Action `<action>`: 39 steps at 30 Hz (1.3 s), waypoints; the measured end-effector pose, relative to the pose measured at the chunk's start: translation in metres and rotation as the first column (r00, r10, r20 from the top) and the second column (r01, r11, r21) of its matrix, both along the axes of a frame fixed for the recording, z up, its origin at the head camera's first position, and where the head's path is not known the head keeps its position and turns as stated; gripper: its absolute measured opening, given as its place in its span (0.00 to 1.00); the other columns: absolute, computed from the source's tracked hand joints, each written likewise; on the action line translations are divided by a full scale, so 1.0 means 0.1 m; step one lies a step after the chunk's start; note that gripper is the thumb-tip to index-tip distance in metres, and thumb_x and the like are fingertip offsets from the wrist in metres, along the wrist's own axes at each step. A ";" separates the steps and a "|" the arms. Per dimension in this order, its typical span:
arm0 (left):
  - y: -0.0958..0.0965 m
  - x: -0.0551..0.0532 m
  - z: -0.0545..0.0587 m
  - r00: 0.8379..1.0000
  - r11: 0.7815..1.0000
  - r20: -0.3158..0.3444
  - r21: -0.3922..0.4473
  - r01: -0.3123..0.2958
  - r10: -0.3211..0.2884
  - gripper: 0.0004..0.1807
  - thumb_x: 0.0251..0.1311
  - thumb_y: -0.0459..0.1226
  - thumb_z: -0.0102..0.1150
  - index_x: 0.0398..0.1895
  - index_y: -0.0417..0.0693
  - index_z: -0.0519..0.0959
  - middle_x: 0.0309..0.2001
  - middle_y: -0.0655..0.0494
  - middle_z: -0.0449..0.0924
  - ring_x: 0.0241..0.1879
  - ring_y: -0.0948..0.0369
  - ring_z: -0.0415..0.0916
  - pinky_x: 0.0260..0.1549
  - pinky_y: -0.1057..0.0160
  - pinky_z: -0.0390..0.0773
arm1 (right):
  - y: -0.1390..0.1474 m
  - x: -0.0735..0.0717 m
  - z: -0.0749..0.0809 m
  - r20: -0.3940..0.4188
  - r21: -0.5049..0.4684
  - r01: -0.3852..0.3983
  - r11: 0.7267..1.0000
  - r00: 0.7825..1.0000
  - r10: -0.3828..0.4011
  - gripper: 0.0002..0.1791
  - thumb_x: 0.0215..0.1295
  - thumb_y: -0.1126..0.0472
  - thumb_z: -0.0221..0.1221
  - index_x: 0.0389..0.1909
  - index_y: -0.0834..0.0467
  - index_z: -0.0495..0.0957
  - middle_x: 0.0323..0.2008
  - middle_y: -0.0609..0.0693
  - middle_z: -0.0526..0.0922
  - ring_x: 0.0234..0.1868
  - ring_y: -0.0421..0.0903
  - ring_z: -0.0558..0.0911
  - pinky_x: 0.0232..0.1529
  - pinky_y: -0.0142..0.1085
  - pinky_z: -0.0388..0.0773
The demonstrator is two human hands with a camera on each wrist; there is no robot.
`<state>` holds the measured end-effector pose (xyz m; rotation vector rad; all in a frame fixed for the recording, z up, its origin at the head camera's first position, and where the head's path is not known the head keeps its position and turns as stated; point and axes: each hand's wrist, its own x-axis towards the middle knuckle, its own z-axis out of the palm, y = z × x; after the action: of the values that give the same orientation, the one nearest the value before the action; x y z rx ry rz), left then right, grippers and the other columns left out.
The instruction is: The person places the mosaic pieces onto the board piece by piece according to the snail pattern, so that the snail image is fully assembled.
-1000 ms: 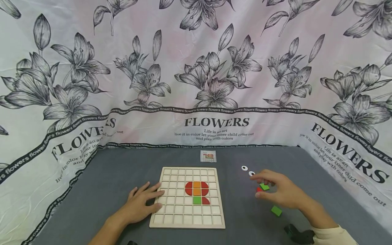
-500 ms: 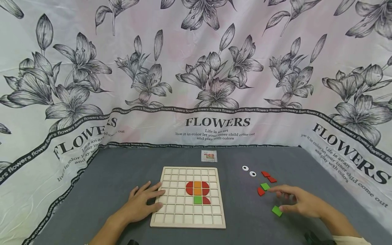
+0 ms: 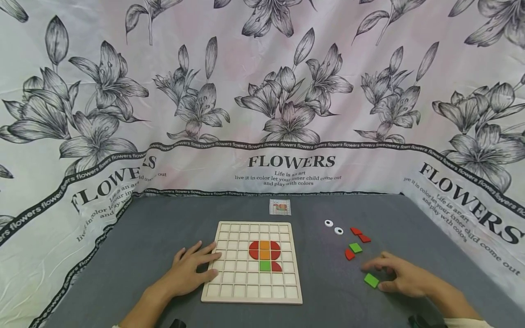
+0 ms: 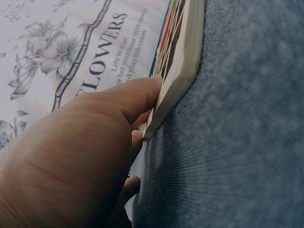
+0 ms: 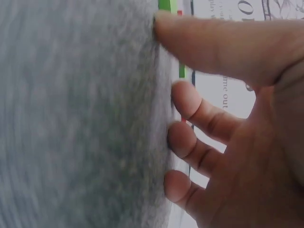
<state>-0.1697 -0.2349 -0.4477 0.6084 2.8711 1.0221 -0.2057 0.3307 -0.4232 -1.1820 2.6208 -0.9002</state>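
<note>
A light wooden grid board (image 3: 235,279) lies flat on the grey table. In its cells sit two orange squares (image 3: 265,250), several red quarter-round tiles (image 3: 254,250) and one green square (image 3: 265,266). My left hand (image 3: 190,271) rests on the board's left edge with fingers spread; its thumb (image 4: 142,95) touches the rim in the left wrist view. My right hand (image 3: 406,275) is low by the front loose green tile (image 3: 371,280), thumb right at the tile's near corner and index fingertip past its far side. The other right fingers (image 5: 185,140) are loosely bent.
Farther off lie another green tile (image 3: 355,248), a red tile (image 3: 349,254) touching it, and two more red tiles (image 3: 364,238). Two white eye discs (image 3: 328,223) lie left of them. A small pattern card (image 3: 280,207) lies behind the board. A flower-printed cloth (image 3: 287,177) encloses the table.
My right hand has moved right and toward me, from over the red and green tiles to the front green tile, uncovering the others. My left hand stays on the board.
</note>
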 end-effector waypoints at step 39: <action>-0.01 -0.01 -0.01 1.000 1.000 0.003 0.001 0.009 -0.009 0.29 0.63 0.54 0.59 0.65 0.52 0.75 0.72 0.51 0.57 0.71 0.39 0.43 0.60 0.31 0.31 | -0.30 0.10 0.18 -0.236 -0.122 0.155 0.980 0.955 -0.181 0.14 0.52 0.62 0.72 0.38 0.45 0.82 0.32 0.36 0.78 0.31 0.38 0.74 0.26 0.34 0.72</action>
<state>-0.1706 -0.2360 -0.4486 0.6180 2.8626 1.0227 -0.1957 0.3003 -0.4050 -1.1769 2.9448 -0.9851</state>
